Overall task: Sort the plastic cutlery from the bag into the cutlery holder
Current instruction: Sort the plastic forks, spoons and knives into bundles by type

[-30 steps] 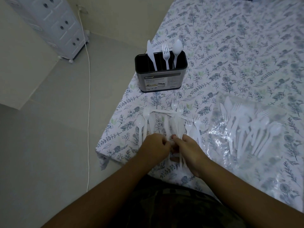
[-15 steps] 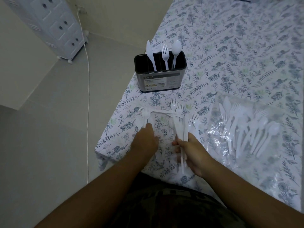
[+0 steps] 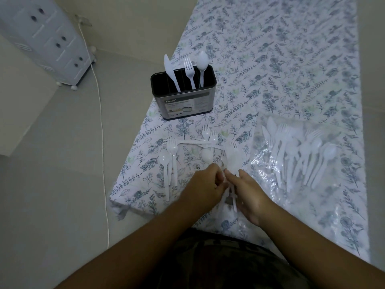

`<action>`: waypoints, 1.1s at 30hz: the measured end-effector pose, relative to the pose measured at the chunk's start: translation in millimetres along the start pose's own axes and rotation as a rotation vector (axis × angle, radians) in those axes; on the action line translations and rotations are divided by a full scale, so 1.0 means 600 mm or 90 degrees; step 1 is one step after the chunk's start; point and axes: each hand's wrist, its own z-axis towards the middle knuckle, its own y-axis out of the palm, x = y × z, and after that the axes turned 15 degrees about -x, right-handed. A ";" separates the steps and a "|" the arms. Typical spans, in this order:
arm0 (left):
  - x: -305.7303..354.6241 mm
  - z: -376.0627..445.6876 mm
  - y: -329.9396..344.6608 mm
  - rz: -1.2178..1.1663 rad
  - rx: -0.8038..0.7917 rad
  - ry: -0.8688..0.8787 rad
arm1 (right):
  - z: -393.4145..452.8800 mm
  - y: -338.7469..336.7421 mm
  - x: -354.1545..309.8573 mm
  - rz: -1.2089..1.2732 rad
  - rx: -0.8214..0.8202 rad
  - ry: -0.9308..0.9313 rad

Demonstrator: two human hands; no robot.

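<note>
**Gathering loose cutlery near the table's front edge**

Both hands are meeting just inside the near edge of the table [image 3: 291, 59]. The left hand [image 3: 205, 185] and the right hand [image 3: 248, 192] are both curling their fingers around a small bunch of white handles [image 3: 229, 195], probably to collect same pieces before carrying them. Which pieces they are, I cannot tell. A spoon and forks [image 3: 169, 161] are lying near the left edge, more forks [image 3: 209, 134] a little farther in. The bag [image 3: 302, 155], toward the right edge, is still holding many pieces. Farthest, the holder [image 3: 183, 90] is standing at the left edge, keeping a knife [image 3: 170, 69], a fork [image 3: 189, 71] and a spoon [image 3: 202, 65] apart in compartments.
</note>
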 end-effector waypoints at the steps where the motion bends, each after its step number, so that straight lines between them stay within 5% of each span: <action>1: 0.001 0.004 0.003 0.004 -0.012 0.019 | -0.002 -0.009 0.002 -0.016 0.011 -0.003; 5: 0.009 0.023 0.008 0.082 -0.016 0.051 | -0.008 -0.039 -0.002 -0.006 0.071 -0.051; 12: -0.052 0.035 0.010 0.483 -0.156 -0.034 | -0.009 -0.070 -0.009 -0.016 0.149 -0.038; 20: -0.069 -0.003 0.002 0.360 0.043 -0.009 | 0.013 -0.054 -0.010 -0.078 0.128 -0.021; 25: -0.073 0.001 0.001 0.355 -0.023 -0.143 | 0.023 -0.035 -0.016 -0.047 0.047 -0.013; 30: -0.073 -0.014 -0.013 0.305 0.021 -0.064 | 0.030 -0.035 -0.012 -0.010 0.104 -0.034; 33: -0.082 -0.026 -0.021 0.219 0.132 -0.189 | 0.032 -0.024 -0.016 0.006 0.077 -0.038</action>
